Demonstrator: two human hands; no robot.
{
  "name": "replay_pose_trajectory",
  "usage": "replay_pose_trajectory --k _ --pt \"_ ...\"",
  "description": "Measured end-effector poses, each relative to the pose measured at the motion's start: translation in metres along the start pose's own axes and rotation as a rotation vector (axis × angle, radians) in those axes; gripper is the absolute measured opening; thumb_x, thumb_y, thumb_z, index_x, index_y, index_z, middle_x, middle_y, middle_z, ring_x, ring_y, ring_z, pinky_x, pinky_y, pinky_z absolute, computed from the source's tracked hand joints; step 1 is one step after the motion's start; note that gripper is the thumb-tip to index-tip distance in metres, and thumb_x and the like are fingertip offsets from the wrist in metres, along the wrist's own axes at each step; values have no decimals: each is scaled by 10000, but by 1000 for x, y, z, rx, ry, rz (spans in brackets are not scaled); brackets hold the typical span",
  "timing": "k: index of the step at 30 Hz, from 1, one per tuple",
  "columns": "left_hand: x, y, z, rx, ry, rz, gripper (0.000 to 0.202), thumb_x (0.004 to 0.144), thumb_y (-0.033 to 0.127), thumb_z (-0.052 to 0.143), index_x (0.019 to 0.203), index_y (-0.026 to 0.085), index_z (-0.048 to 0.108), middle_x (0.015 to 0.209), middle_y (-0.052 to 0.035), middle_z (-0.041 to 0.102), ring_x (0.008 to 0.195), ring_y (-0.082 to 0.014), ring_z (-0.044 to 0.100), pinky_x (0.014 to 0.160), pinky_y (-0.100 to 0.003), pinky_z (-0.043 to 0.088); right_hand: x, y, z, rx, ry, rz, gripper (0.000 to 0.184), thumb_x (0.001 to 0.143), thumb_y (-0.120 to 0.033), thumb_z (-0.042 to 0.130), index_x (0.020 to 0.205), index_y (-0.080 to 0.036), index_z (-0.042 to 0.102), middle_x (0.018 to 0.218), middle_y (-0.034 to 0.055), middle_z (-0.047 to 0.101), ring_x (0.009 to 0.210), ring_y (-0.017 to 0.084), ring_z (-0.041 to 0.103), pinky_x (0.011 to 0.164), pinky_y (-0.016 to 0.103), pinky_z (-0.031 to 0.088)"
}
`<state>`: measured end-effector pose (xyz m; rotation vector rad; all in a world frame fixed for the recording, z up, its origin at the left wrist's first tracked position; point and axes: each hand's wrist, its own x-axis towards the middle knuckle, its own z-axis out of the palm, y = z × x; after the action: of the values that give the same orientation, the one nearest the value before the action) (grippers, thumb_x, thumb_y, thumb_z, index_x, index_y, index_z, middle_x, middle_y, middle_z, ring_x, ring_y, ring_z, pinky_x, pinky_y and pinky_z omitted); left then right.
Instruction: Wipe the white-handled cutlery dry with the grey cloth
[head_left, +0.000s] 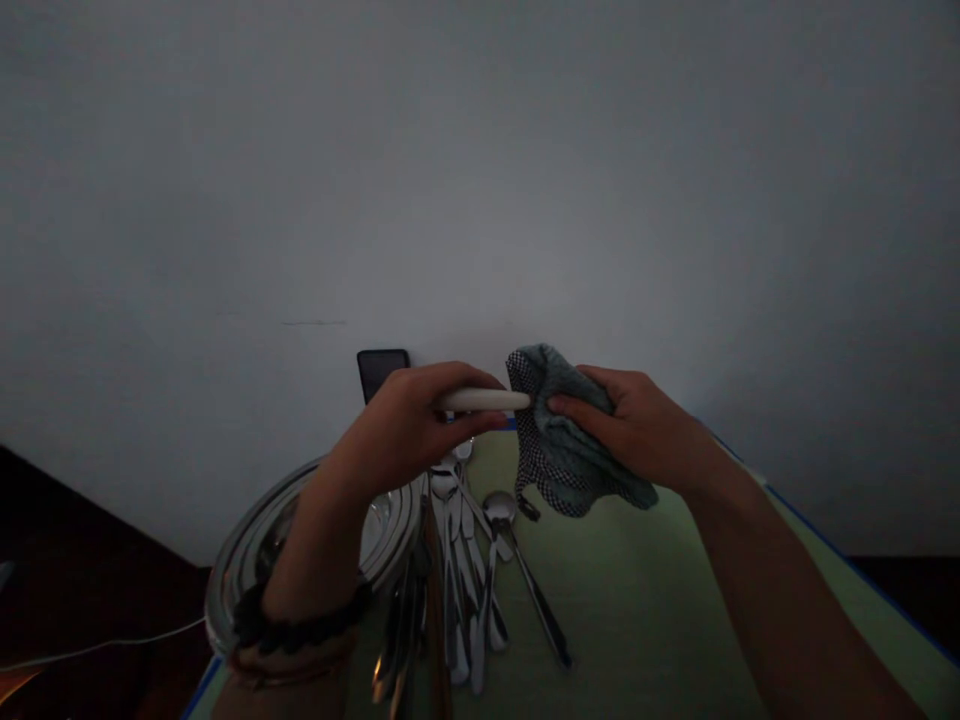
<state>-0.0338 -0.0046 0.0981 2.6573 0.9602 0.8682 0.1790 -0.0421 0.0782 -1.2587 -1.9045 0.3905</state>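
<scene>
My left hand (420, 420) is closed around a slim, pale utensil handle (487, 400) with a rounded end, held level and pointing right. The rest of that utensil is hidden by my hand, so its kind cannot be made out. A grey-blue cloth (562, 430) with a black-and-white checked border is bunched in my right hand (630, 420), thumb pressed on top. The cloth's left edge meets the handle's tip. Below both hands lie several metal spoons (500, 508) and other cutlery (465, 570) in a loose pile.
Left of the cutlery, partly behind my left forearm, is a round shiny metal tray (232, 560). A dark phone (381, 368) leans on the wall (480, 180) behind. The green tabletop (637, 600) has blue edging. Long brown sticks (436, 620) lie beside the spoons.
</scene>
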Motion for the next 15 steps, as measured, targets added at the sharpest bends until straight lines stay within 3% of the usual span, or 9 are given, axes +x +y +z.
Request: replay_pose_trajectory --k 4,8,11,15 --pt "-6 -20 -7 19 -64 -148 286 783 360 559 1025 214 600 820 7 662 691 -113 596 610 -198 455 3 7 3 -104 33 34 230 819 -363 478 793 -173 606 691 -3 615 620 131 541 564 245 400" --pt "-16 -37 -21 80 47 -257 221 806 352 521 929 202 627 813 6 664 705 -110 602 624 -194 449 5 13 7 -152 69 64 249 819 -380 475 774 -173 606 665 1 612 596 135 538 556 255 395" --pt "-20 -40 -26 113 127 -272 200 809 338 515 864 191 640 795 10 666 696 -105 597 626 -190 436 6 13 14 -148 71 66 248 819 -382 477 799 -173 611 681 5 619 611 139 548 561 254 397" --pt "-18 -38 -25 70 120 -233 198 808 315 510 856 182 649 777 8 666 686 -102 590 612 -186 432 8 10 27 -130 69 51 233 823 -369 476 784 -176 600 660 -2 608 581 127 534 540 238 390"
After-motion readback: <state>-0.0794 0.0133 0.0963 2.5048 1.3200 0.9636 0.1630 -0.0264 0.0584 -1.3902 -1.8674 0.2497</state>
